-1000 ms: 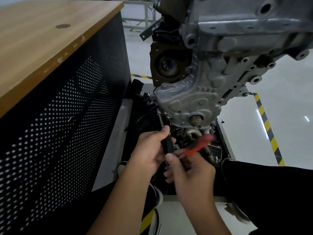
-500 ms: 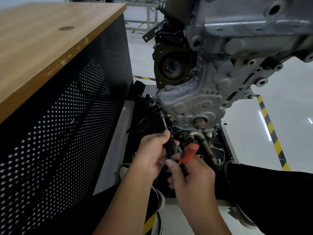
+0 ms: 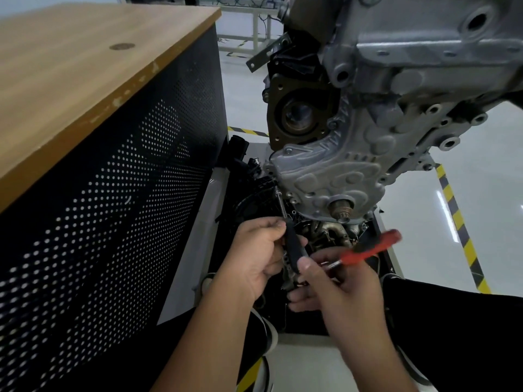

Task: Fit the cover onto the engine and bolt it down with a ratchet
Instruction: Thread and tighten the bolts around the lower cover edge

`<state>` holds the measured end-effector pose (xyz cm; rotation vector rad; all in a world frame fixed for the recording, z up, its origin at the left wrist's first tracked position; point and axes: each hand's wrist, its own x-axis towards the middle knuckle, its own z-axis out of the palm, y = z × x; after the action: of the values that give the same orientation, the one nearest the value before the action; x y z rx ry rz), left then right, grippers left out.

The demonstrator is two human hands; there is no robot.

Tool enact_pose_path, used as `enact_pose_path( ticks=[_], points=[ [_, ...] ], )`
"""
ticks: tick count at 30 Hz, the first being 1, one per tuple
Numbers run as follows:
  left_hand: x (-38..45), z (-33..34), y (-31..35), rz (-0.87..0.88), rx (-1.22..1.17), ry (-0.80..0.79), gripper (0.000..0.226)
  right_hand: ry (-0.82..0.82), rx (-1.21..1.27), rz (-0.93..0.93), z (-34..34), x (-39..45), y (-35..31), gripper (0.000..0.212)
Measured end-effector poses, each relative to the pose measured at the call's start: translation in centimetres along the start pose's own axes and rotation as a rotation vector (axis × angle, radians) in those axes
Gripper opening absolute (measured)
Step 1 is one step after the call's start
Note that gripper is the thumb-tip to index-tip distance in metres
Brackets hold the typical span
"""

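We look down at our two hands, low in the middle of the view. Our left hand (image 3: 259, 254) is curled around the black grip of the extension bar (image 3: 285, 222), with the thumb and fingers pinching it. The thin metal shaft of that bar points up toward 11 o'clock, and its tip sits at the lower left edge of the silver cover (image 3: 334, 176). The cover lies against the big gray engine (image 3: 424, 66), which fills the view from 12 o'clock to 3 o'clock. Our right hand (image 3: 336, 284) is closed around the near end of the ratchet (image 3: 365, 250), just by the bottom of the black grip. The ratchet's red handle sticks out toward 2 o'clock and looks a bit blurry. A round brass-colored shaft end (image 3: 342, 207) pokes out near the bottom of the cover, just above the red handle. Under the engine we see dark parts, but they are too dim to name. A wooden-topped cabinet (image 3: 99, 137) with a black dotted side fills the view from 8 o'clock to 11 o'clock. Yellow and black floor tape (image 3: 458, 230) runs along the shiny floor at 3 o'clock.
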<state>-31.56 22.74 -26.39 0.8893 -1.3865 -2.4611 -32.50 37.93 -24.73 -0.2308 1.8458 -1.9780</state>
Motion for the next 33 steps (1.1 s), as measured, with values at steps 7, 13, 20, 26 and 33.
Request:
enact_pose_path(
  ticks=[7, 13, 20, 26, 33],
  points=[
    [-0.3, 0.3, -0.2, -0.058, -0.134, -0.111, 0.016, 0.023, 0.248, 0.245, -0.2, -0.1, -1.1, 0.017],
    [-0.4, 0.7, 0.8, 0.043, -0.094, 0.025, 0.014, -0.204, 1.140, 0.708, 0.6, -0.2, -1.0, 0.081],
    [0.2, 1.4, -0.9, 0.056, -0.061, 0.167, 0.007, 0.019, -0.687, -0.121, 0.6, 0.6, 0.6, 0.024],
    [-0.3, 1.1, 0.6, -0.016, -0.046, 0.040, 0.007, -0.184, 0.878, 0.784, 0.1, 0.9, 0.1, 0.017],
    [-0.4, 0.7, 1.0, -0.036, 0.028, 0.062, 0.014, -0.017, 0.451, 0.373, 2.2, 0.0, 1.7, 0.021]
  ],
)
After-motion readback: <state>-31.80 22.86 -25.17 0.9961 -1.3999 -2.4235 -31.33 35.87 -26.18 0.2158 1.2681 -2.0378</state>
